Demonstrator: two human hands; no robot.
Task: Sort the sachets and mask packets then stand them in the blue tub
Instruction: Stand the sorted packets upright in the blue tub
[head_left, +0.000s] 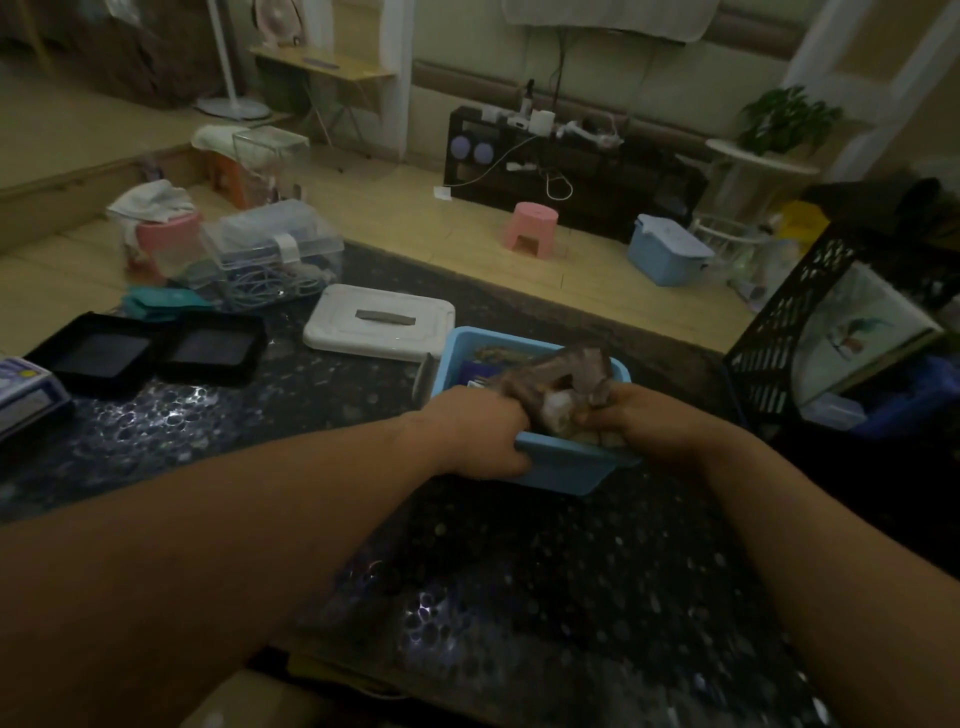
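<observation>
1. A white-and-blue box (23, 397) was noted at the far left edge of the dark, glossy, pebble-patterned surface (519, 597).
2. Two shallow black square trays (148, 353) were seen side by side, touching, just right of that box.
3. Behind the trays, a clear plastic lidded case (272, 254) holding coiled cables was recorded at the surface's far edge.
4. A flat white plastic lid with a grey handle (379, 325) lay just left of the tub's far corner.
5. The left hand (478, 431) was curled over the near left rim of the light blue rectangular plastic tub (571, 470) and gripped it.
6. The tub stood on the patterned surface near its middle. Flat sachets (498, 358) were seen standing along its far wall; their print was too dim to read.
7. A crumpled bundle of brownish and pale packets (569, 371) was held above the tub's near half, its left end touching the left hand.
8. The right hand (641, 418) was closed on the bundle's right end, fingers curled round it.
9. A black lattice plastic crate (784, 332) stood well to the right.
</observation>
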